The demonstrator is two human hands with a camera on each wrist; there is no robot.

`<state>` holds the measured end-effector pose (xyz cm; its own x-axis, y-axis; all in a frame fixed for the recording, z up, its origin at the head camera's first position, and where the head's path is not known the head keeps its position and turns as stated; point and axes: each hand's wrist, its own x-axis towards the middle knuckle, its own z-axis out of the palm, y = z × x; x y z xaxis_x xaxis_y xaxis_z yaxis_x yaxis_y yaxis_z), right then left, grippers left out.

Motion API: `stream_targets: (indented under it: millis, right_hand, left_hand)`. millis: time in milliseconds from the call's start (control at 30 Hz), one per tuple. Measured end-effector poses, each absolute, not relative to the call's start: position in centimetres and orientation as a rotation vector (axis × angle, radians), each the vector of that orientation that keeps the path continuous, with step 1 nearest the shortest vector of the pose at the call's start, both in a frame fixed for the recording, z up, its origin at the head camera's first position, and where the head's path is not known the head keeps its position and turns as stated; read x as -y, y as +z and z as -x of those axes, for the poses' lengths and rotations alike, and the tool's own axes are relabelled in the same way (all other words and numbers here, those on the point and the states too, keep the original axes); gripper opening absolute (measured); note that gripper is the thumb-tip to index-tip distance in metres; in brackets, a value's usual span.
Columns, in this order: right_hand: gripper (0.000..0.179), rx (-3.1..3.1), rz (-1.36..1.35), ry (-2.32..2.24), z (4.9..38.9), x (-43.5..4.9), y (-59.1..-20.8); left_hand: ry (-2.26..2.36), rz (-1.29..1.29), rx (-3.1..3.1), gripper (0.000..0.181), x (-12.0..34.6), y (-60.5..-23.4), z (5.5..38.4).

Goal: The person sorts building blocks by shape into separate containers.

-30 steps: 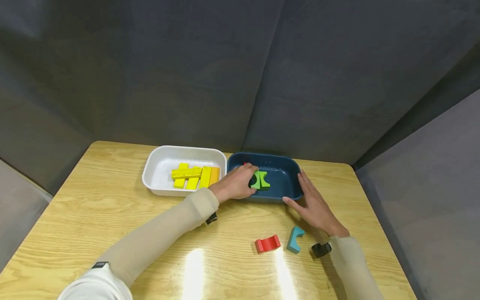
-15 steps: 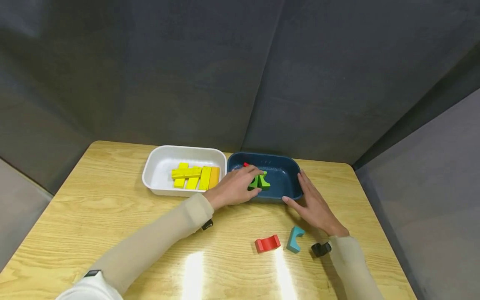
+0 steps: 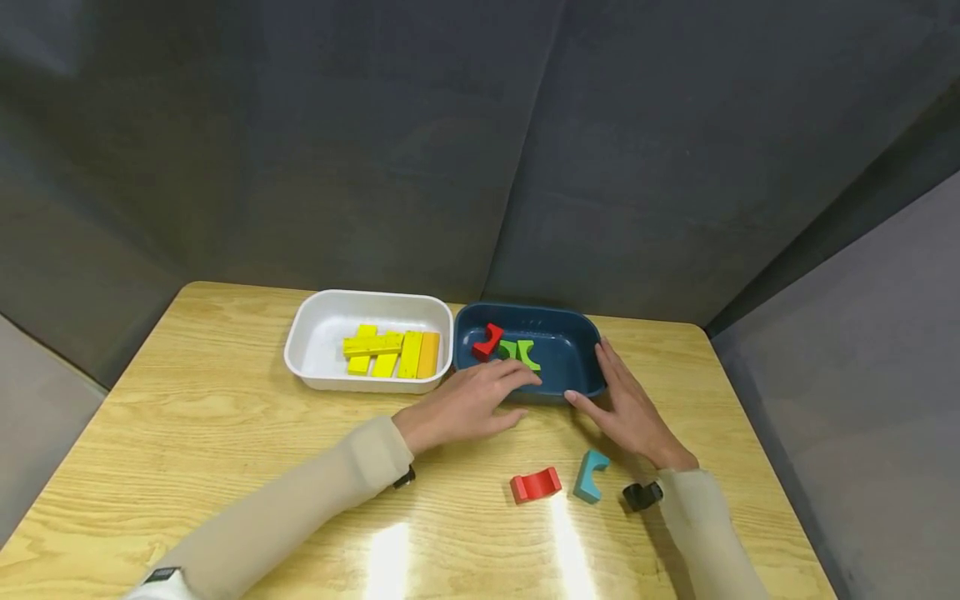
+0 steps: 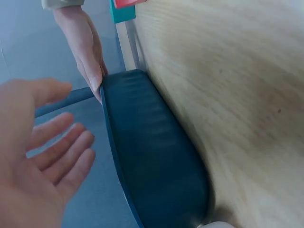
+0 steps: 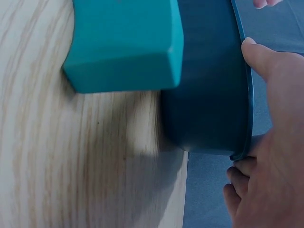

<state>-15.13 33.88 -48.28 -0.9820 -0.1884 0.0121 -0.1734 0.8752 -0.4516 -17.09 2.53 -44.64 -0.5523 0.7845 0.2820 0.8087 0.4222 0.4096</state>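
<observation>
My left hand (image 3: 468,404) hovers at the front rim of a dark blue tray (image 3: 577,354), empty, fingers spread loosely. In the left wrist view its fingers (image 4: 71,164) are parted and hold nothing. My right hand (image 3: 633,412) grips the tray's front right corner, the thumb on the front rim and the fingers along the right end. Inside the tray lie a red notched block (image 3: 487,342) and two green notched blocks, the right one (image 3: 527,355) upright beside the other (image 3: 507,349). On the table, a red arch block (image 3: 536,485) and a teal arch block (image 3: 591,477) lie nearer.
A white tray (image 3: 307,354) stands against the blue one's left side. It holds several yellow blocks (image 3: 372,345) and an orange one (image 3: 428,356). Dark cloth panels (image 3: 375,167) rise behind the wooden table (image 3: 225,417).
My left hand has drawn back from the blocks toward the front rim, uncovering the red block and green blocks. My right hand has stayed at the tray's corner.
</observation>
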Motion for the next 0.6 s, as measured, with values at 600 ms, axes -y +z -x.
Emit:
stream_targets:
  millis: [600]
  right_hand:
    - [0.105, -3.005, 0.275, -0.709, 15.0, -33.7, -48.0]
  left_hand:
    - [-0.745, 2.030, 2.710, 0.066, -3.1, -46.3, 14.7]
